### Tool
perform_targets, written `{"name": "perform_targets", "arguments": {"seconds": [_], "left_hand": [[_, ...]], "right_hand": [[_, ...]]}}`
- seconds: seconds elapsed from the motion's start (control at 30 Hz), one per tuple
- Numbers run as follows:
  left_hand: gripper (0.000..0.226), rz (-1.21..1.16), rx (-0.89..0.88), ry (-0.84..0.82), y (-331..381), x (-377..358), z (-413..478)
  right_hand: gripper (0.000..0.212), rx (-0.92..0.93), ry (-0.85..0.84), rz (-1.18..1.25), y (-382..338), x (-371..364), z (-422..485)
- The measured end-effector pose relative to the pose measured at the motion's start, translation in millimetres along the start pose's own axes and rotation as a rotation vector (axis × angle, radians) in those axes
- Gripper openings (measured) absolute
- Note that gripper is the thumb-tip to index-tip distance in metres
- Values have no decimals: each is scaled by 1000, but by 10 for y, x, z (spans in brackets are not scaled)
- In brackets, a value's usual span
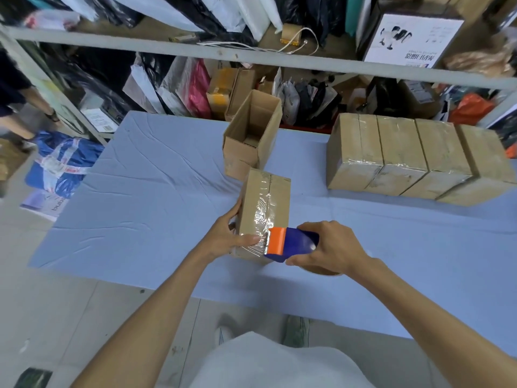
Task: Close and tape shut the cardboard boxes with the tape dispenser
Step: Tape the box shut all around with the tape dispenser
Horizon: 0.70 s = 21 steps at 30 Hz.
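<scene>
Head view looks down on a small box (pixel 264 208) standing on the near middle of a table (pixel 140 197) covered with a pale blue, creased cloth. The box is plain brown cardboard, and its top flaps are shut and meet in a seam that runs away from the person. A strip of clear tape (pixel 261 217), shiny and wrinkled, lies along that seam and folds down over the near end face.

The left hand (pixel 223 236) grips the box from its left side, with fingers against the left wall and the thumb laid flat over the tape at the near top edge. The right hand (pixel 327 247) is wrapped round a tape dispenser (pixel 291 243), dark blue with an orange toothed cutter. The cutter touches the tape at the box's near right corner.

Just behind the small box, touching it or nearly so, stands an open box (pixel 253 135) of the same brown card, its flaps up. To the right, well apart, a row of taped boxes (pixel 405 158) stands packed side against side, with glossy tape across the tops and ends. Beyond the table a metal shelf (pixel 167 44) holds bags and parcels.
</scene>
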<state>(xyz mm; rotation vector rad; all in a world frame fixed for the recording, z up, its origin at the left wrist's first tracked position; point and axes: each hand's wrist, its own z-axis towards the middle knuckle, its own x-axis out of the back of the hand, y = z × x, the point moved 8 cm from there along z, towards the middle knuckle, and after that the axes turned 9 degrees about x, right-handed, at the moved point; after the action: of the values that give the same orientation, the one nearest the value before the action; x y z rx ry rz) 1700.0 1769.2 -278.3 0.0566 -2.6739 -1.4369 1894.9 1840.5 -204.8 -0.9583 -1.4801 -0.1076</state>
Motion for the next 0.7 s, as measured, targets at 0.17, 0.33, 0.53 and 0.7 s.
{"name": "perform_targets", "arguments": {"seconds": [0.17, 0.33, 0.53, 0.7], "left_hand": [[106, -27, 21, -24, -172, 164, -16], [108, -26, 31, -47, -203, 186, -9], [104, -65, 19, -37, -232, 215, 1], [100, -98, 10, -11, -261, 210, 11]], "right_hand": [[70, -17, -31, -25, 151, 61, -128], [70, -27, -10, -26, 282, 156, -242], [72, -58, -23, -93, 457, 248, -333], [73, -41, -89, -228, 343, 28, -170]]}}
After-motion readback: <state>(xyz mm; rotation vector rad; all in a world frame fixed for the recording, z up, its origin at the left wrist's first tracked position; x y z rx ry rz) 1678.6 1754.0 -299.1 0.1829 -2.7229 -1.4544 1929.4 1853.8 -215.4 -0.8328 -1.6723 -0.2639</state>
